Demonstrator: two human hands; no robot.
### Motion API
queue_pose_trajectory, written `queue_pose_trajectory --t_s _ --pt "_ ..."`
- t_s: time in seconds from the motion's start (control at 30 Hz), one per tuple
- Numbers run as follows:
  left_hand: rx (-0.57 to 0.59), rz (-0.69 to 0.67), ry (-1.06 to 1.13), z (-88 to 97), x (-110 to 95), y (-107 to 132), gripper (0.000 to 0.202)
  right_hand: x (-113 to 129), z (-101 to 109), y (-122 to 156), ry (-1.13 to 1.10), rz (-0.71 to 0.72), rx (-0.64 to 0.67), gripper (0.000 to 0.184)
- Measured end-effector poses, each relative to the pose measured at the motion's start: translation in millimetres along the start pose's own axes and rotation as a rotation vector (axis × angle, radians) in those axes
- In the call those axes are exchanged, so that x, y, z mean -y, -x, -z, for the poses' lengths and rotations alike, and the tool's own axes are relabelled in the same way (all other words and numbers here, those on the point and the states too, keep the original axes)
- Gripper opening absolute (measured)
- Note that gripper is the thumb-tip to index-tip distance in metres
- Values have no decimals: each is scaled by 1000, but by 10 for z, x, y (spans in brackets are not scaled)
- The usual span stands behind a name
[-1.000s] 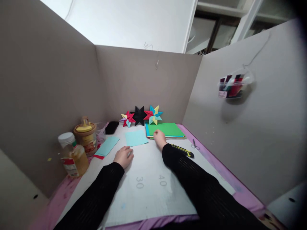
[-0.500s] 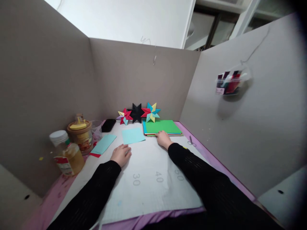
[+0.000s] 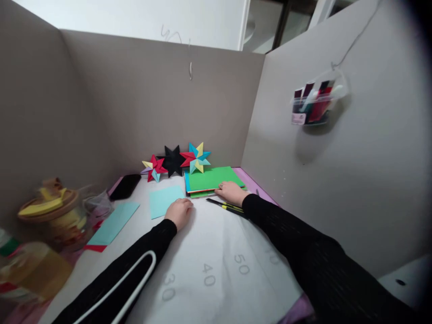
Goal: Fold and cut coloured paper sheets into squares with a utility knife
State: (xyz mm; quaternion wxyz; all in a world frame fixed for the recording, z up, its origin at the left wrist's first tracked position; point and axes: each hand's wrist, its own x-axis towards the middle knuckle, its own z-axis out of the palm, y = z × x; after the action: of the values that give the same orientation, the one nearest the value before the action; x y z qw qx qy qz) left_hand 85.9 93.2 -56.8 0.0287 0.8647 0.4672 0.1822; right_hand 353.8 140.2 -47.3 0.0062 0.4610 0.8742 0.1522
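My right hand [image 3: 231, 192] reaches to the front edge of a stack of coloured paper [image 3: 211, 177] with a green sheet on top. Its fingers are closed on the edge of the stack, the tips partly hidden. My left hand [image 3: 180, 212] lies palm down on the white sheet, fingers loosely stretched, beside the corner of a light blue square paper [image 3: 164, 201]. A slim black and yellow tool [image 3: 227, 207] lies in front of my right hand, partly under the sleeve; its kind is unclear.
Three folded paper stars [image 3: 173, 161] lean at the back panel. On the left are a black phone [image 3: 126, 186], folded light blue paper [image 3: 114, 223], a lidded jar [image 3: 60, 220] and a blurred bottle [image 3: 35, 270]. A clear pouch [image 3: 312, 105] hangs on the right panel.
The view has shifted right and moved closer. My left hand has come nearer the light blue square and the stack. The black and yellow tool now shows more. My right hand stays at the stack.
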Motion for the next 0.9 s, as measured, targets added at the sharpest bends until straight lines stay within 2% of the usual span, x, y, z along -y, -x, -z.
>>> queue_pose_trajectory --t_s 0.17,0.37,0.5,0.6,0.73,0.83,0.9 --pt "-73 141 -68 -121 132 -381 27 -201 -42 5 -29 -7 -43 31" --pt "-73 364 47 -131 220 -520 33 -313 -102 -20 -93 -4 -75 27" --pt "-106 403 176 -136 274 -563 35 -339 -166 -53 -115 -8 -96 28" --pt "-109 383 293 -163 344 -577 38 -352 -185 -62 -140 32 -71 29" --pt "-139 439 639 -194 409 -604 52 -320 -120 -106 -199 35 -38 32" --pt "-77 513 856 -177 429 -655 64 -205 -9 -193 -233 58 -38 33" --pt "-35 557 822 -162 454 -685 65 -79 63 -270 -240 87 -40 30"
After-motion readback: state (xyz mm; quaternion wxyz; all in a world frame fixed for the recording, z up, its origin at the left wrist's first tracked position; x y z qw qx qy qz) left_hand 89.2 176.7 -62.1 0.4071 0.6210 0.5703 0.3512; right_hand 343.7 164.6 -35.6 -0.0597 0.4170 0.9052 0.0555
